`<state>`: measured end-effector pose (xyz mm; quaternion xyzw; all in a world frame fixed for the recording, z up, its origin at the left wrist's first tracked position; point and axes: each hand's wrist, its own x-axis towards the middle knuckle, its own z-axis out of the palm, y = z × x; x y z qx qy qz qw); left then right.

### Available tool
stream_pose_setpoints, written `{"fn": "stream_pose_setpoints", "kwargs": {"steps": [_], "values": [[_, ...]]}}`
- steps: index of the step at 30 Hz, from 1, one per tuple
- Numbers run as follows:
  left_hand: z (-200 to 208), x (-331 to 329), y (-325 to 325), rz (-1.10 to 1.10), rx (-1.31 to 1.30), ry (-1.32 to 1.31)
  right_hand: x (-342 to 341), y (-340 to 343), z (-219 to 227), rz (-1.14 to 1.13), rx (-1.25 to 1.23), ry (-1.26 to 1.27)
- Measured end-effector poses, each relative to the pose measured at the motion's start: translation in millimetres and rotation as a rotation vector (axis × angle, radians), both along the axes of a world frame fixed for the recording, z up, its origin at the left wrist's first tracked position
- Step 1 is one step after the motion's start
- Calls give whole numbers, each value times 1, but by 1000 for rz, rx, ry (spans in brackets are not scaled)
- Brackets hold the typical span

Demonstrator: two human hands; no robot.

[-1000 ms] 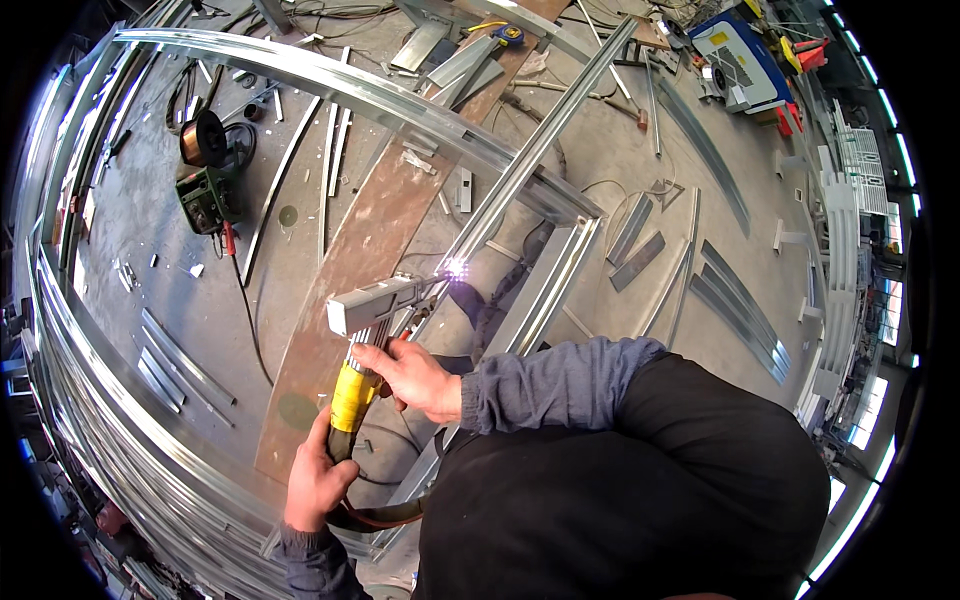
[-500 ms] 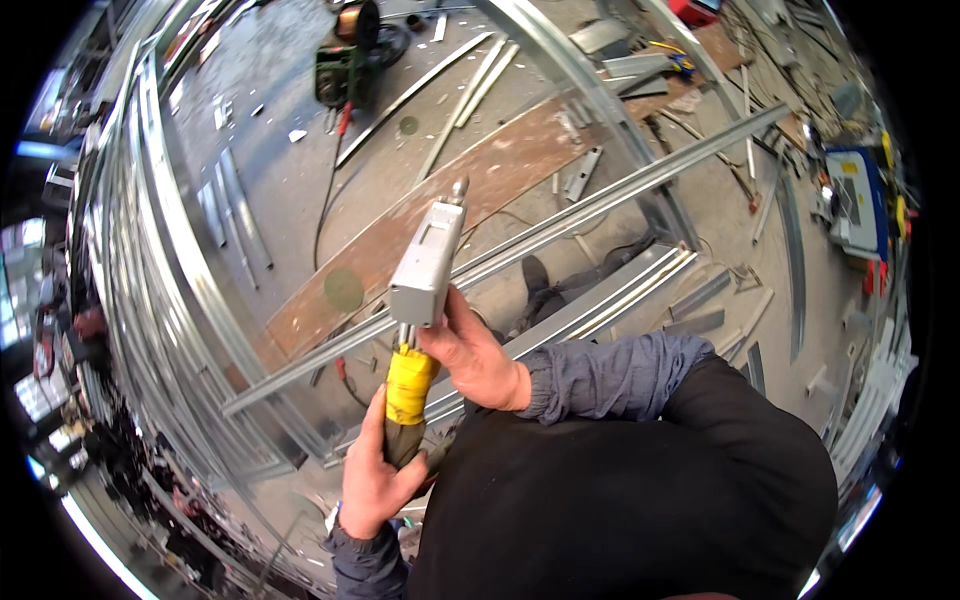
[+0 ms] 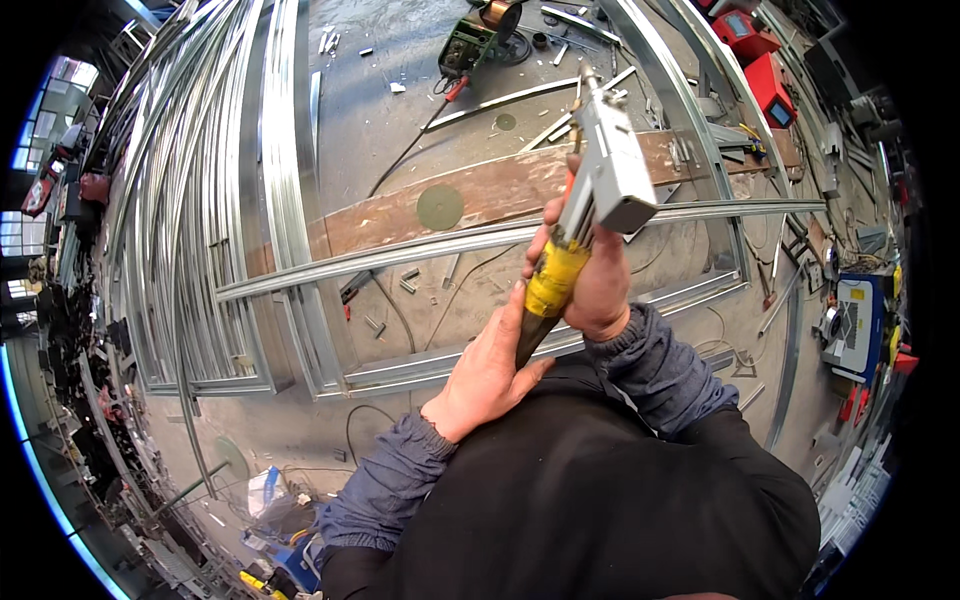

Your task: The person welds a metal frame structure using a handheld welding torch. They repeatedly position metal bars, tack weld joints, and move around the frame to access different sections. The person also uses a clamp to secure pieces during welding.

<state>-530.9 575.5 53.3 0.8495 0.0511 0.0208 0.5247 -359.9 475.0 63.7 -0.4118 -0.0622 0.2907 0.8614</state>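
A welding torch (image 3: 612,150) with a silver box-shaped head and a slim nozzle points up and away, tilted, in front of my body. Yellow tape (image 3: 556,282) is wrapped round it below the head, where a dark sleeve begins. My right hand (image 3: 600,285) grips the torch just under the box, its fingers partly hidden behind it. My left hand (image 3: 490,365) holds the dark sleeve below the tape, with the fingers along its side and the thumb across. Beyond the torch lies a frame of galvanized metal profiles, with one long profile (image 3: 400,255) crossing it.
Many long metal profiles (image 3: 200,180) lie bundled at left. A green wire feeder (image 3: 468,48) with a copper-coloured spool stands at the far side, its cable trailing across the floor. A rusty board (image 3: 370,228) lies under the frame. Red machines (image 3: 768,88) and a blue-white machine (image 3: 858,320) stand at right.
The torch has moved right and away, its head now tilted with the box's end facing me. My right hand has shifted from the box to the part below it. The view has turned.
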Motion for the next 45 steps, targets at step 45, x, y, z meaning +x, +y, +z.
{"fn": "stream_pose_setpoints", "kwargs": {"steps": [45], "values": [[-121, -33, 49, 703, -1197, 283, -19, 19, -80, 1173, -1097, -930]]}}
